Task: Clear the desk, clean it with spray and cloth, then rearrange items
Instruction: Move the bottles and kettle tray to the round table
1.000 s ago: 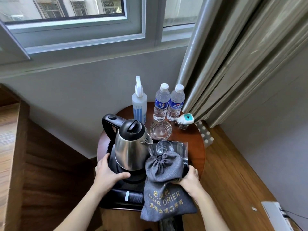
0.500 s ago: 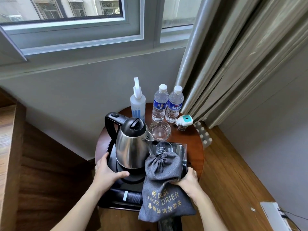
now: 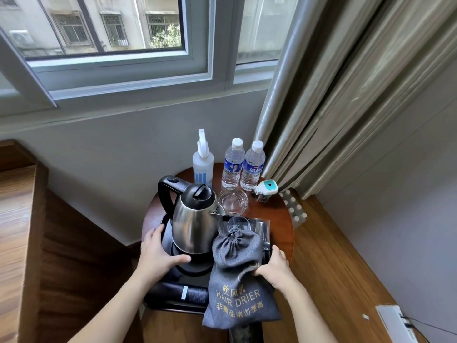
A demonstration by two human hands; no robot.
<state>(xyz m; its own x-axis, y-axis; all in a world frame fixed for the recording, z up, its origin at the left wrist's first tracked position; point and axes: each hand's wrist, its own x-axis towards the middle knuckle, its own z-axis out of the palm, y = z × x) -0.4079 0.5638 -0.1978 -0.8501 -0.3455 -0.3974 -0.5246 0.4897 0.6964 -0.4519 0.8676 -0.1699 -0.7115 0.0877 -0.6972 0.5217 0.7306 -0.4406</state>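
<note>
A black tray [image 3: 168, 226] on the small round wooden table [image 3: 279, 226] carries a steel kettle [image 3: 195, 219] on its base, two upturned glasses [image 3: 238, 224] and a grey "HAIR DRIER" bag [image 3: 237, 280] that hangs over the front edge. My left hand [image 3: 158, 256] grips the tray's left edge, thumb lying on top beside the kettle base. My right hand [image 3: 274, 268] grips the tray's right edge, thumb pressed against the bag. Behind the tray stand a white spray bottle [image 3: 203, 167], two water bottles [image 3: 232, 164] and a glass bowl [image 3: 233, 201].
A small white and teal plug-in device [image 3: 267, 190] lies at the table's right rear. A white power strip [image 3: 294, 211] is on the floor behind the table, under the curtain [image 3: 346, 95]. A wooden ledge [image 3: 17, 219] runs along the left. The wall and window are close behind.
Both hands keep the same hold on the tray's edges. Only the view has shifted slightly.
</note>
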